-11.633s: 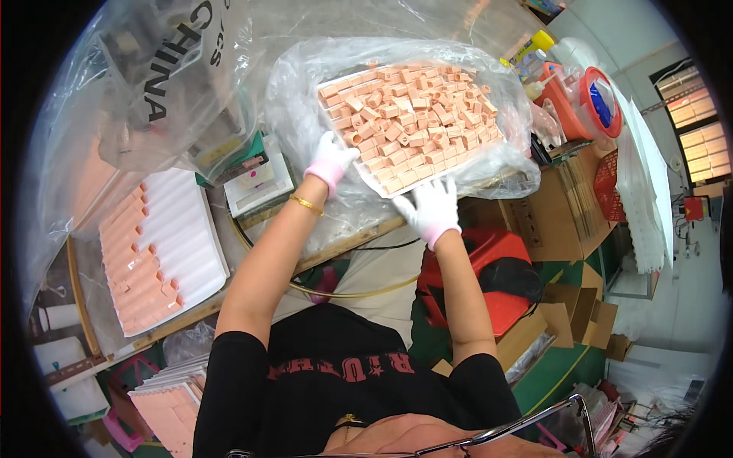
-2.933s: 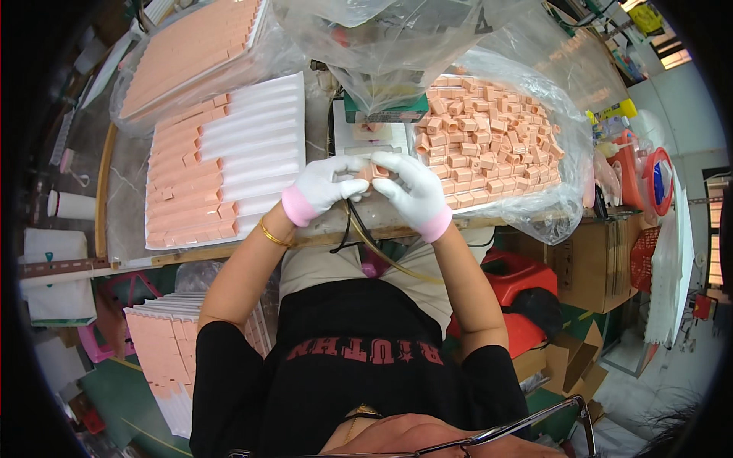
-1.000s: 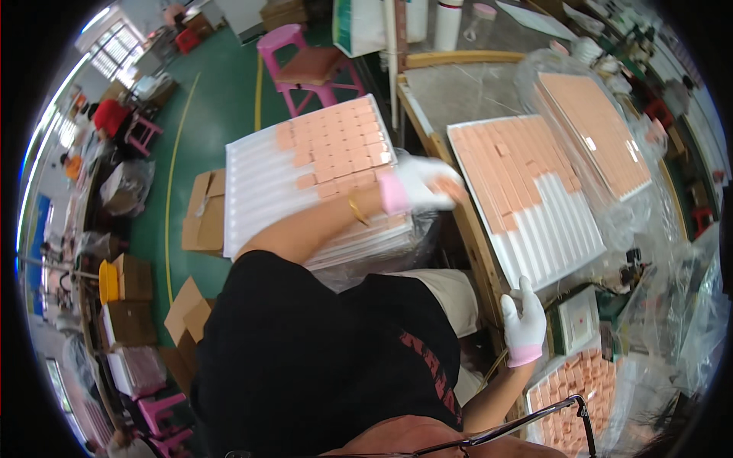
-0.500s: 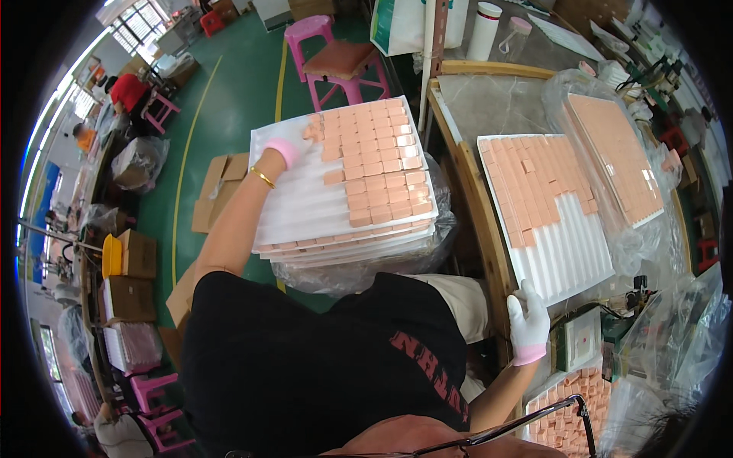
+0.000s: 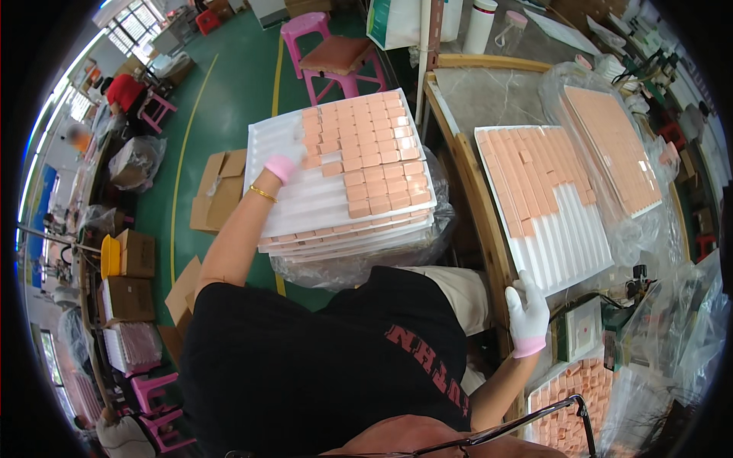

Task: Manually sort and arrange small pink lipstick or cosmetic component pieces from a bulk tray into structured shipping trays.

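Observation:
My left hand (image 5: 289, 151), in a white glove with a pink cuff, is over the top white ridged tray (image 5: 294, 206) of a stack. Its fingertips are closed at a small peach-coloured piece (image 5: 311, 161), beside the rows of glossy peach pieces (image 5: 366, 141) filling the tray's right part. White glove against white tray makes the fingers hard to separate. My right hand (image 5: 527, 317), gloved alike, has its fingers stretched and thumb apart. Its fingertips touch the near left corner of a second ridged tray (image 5: 569, 240) on the bench, partly filled with peach pieces.
A full peach tray (image 5: 615, 153) lies in clear plastic at the bench's right. Loose peach pieces (image 5: 576, 397) fill a tray near me. A wooden edge (image 5: 477, 206) borders the bench. Pink stools (image 5: 343, 61) and cardboard boxes (image 5: 217, 187) stand on the green floor. People work at the far left.
My left hand has moved slightly toward me along the rows, and more peach pieces now lie in the column beside it. My right hand stays at the bench tray's corner. The view has shifted slightly.

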The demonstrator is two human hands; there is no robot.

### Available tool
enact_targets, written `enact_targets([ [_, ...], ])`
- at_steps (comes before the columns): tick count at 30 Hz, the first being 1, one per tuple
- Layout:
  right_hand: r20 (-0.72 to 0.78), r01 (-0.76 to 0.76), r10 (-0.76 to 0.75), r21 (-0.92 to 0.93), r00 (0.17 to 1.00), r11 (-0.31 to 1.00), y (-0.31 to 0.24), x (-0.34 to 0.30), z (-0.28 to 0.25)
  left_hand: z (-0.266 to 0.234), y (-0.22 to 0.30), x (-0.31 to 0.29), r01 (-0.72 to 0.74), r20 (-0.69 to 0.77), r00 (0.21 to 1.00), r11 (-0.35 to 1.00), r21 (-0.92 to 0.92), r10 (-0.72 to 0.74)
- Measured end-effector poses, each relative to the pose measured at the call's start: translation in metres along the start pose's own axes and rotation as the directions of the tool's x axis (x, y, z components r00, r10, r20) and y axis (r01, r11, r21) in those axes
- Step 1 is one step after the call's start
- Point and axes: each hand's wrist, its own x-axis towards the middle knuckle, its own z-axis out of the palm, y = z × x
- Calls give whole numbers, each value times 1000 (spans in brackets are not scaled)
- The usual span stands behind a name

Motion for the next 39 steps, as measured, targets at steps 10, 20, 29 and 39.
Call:
enact_targets([
  [10, -29, -33, 32, -20, 999, 999, 3, -9, 3, 8, 75, -17, -87, 14, 945, -294, -952, -328],
  [20, -20, -44, 44, -13, 999, 999, 1, -9, 3, 46, 68, -29, -165, -613, 720, 778, -606, -325],
  [29, -57, -62, 60, -41, 997, 997, 5, -17, 4, 26, 107, -32, -202, -208, 952, 50, -978, -224],
  [39, -79, -64, 59, -54, 995, 996, 7, -24, 1, -20, 210, -75, -615, -779, 576, 759, -214, 248],
])
